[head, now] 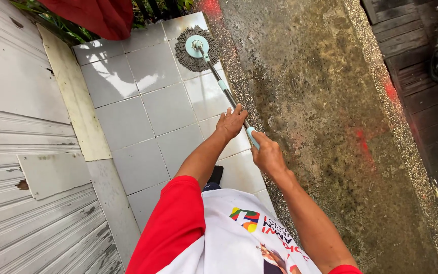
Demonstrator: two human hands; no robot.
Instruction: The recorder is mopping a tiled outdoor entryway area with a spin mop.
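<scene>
Both hands grip the mop handle: left hand wrapped round the shaft further down toward the head, fingers closed on it; right hand closed over the pale green grip at the top end, just behind the left. Mop head, round and grey with a pale green hub, lies flat on the tiled strip, at the far end of the strip from the person, close to its edge with the rough concrete. Tiles look wet and shiny. Risk, as a judgement: wet glazed tile underfoot may be slippery, and a foot shows on it near the handle's top end. The head sits near the tile edge; a stroke to that side could drag the strands onto gritty concrete and bring dirt back onto the tiles. The metal shutter runs along the opposite side of the strip, so a wide swing could knock it.
</scene>
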